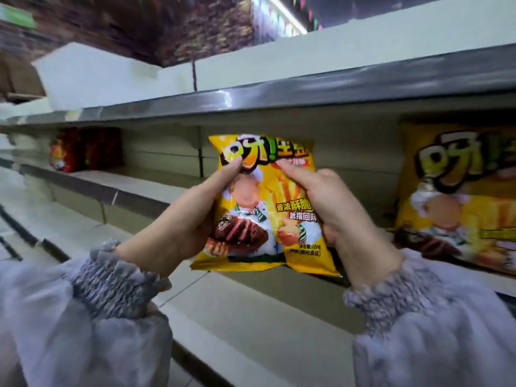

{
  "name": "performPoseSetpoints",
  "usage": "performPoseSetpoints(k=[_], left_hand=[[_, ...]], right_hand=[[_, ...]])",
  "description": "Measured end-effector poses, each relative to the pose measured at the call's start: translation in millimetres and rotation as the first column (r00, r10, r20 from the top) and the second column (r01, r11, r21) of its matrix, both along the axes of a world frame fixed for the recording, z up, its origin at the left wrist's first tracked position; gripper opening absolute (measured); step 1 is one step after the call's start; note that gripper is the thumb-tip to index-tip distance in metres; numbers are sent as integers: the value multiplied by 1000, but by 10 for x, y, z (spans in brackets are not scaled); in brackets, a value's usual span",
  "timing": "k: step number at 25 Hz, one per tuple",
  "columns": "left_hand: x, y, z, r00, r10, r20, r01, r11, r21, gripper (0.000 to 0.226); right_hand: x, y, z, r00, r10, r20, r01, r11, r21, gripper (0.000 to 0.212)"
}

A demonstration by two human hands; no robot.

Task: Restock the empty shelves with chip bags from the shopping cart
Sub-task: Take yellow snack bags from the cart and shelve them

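Observation:
A yellow chip bag (262,219) with a cartoon chef on its front is upright in the middle of the view, held in front of the middle shelf (145,191). My left hand (181,219) grips its left edge, thumb on the front near the top. My right hand (332,202) grips its right edge the same way. A second, matching yellow chip bag (458,196) stands on the shelf at the right. The shopping cart is out of view.
Red chip bags (83,149) stand at the far left of the same shelf. The shelf above (279,96) overhangs the bags with a metal front strip. A lower shelf (251,317) juts out under my wrists. The view is blurred at the left.

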State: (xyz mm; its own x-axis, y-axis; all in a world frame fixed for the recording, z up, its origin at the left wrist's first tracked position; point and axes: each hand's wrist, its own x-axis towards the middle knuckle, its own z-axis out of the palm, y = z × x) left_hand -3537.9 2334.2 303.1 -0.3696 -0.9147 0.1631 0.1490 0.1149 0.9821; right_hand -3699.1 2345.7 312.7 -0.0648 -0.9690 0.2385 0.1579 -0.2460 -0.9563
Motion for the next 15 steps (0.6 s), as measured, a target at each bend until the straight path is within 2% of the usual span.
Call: performPoseSetpoints(k=[1, 3, 5, 7, 8, 10, 12, 14, 15], left_hand=[[-62, -21, -9, 998, -27, 60, 26, 1000, 14, 50], [-182, -80, 23, 984, -97, 148, 92, 995, 37, 54], [-289, -228, 118, 980, -139, 141, 131, 989, 66, 33], [-418, -459, 255, 978, -177, 114, 163, 979, 120, 17], [-495, -629, 327, 972, -196, 126, 179, 975, 134, 17], [-667, -949, 405, 960, -237, 147, 215, 965, 149, 17], [-880, -1227, 445, 934, -320, 160, 301, 945, 128, 14], [-1113, -1477, 424, 899, -379, 222, 370, 925, 81, 18], [-1226, -1562, 405, 881, -390, 268, 386, 920, 69, 21]], right_hand=[[-60, -35, -33, 998, -57, -29, 57, 998, 9, 21], [-164, -105, -56, 965, -215, -151, 215, 976, -14, 30], [-220, -127, -21, 903, -354, -242, 355, 934, -43, 41], [-282, -100, 40, 834, -440, -333, 452, 891, -46, 41], [-302, -79, 55, 759, -482, -438, 501, 861, -81, 39], [-292, -26, 45, 499, -522, -692, 549, 808, -214, 35], [-249, 15, 18, 276, -541, -794, 544, 769, -335, 32], [-228, 25, -29, 171, -571, -803, 543, 735, -407, 39], [-217, 46, -30, 162, -581, -798, 546, 726, -418, 44]])
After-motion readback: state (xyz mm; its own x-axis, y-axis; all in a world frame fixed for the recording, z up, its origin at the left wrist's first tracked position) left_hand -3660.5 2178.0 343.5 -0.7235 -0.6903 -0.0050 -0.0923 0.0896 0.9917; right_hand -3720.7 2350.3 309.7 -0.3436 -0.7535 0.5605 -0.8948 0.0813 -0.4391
